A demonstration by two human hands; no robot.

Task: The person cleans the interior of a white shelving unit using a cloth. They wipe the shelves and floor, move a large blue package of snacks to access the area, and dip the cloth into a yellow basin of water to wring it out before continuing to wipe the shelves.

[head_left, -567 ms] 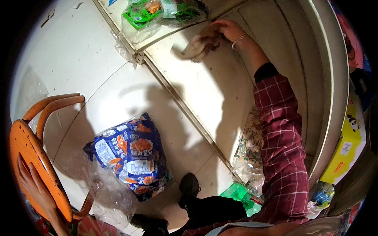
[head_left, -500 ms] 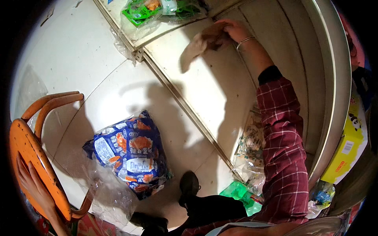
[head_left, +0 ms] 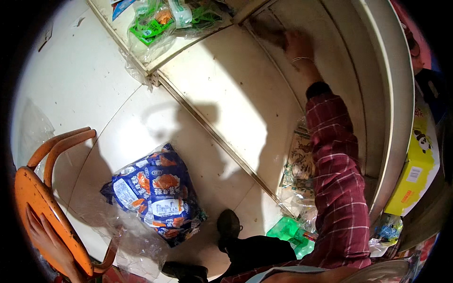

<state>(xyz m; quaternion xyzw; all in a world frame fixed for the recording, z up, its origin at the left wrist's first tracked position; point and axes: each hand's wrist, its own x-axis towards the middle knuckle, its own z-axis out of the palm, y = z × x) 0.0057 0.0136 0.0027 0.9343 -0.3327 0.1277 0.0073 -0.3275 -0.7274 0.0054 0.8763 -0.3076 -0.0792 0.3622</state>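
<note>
My right hand point(head_left: 299, 49) reaches far up to the back of a cream metal shelf point(head_left: 236, 89), its fingers blurred by motion. It is closed on a brownish rag point(head_left: 269, 33), which lies dark and smeared against the panel near the shelf's corner. At the far left, my left hand point(head_left: 49, 238) rests flat with outstretched fingers on the worn orange seat of a stool point(head_left: 33, 188). On the floor between them stands a clear plastic bag of blue snack packets point(head_left: 163, 188).
Green packets in clear plastic point(head_left: 151, 28) sit on the adjoining shelf section. A patterned package point(head_left: 299, 160) lies on the shelf beside my right sleeve, with a green plastic bottle point(head_left: 292, 236) below it. At right is a yellow box point(head_left: 413, 174). A metal rail point(head_left: 212, 127) edges the shelf.
My right hand has moved slightly right, and the rag, which hung down over the shelf floor, is now against the back panel. My left hand stays on the stool. The view has shifted slightly.
</note>
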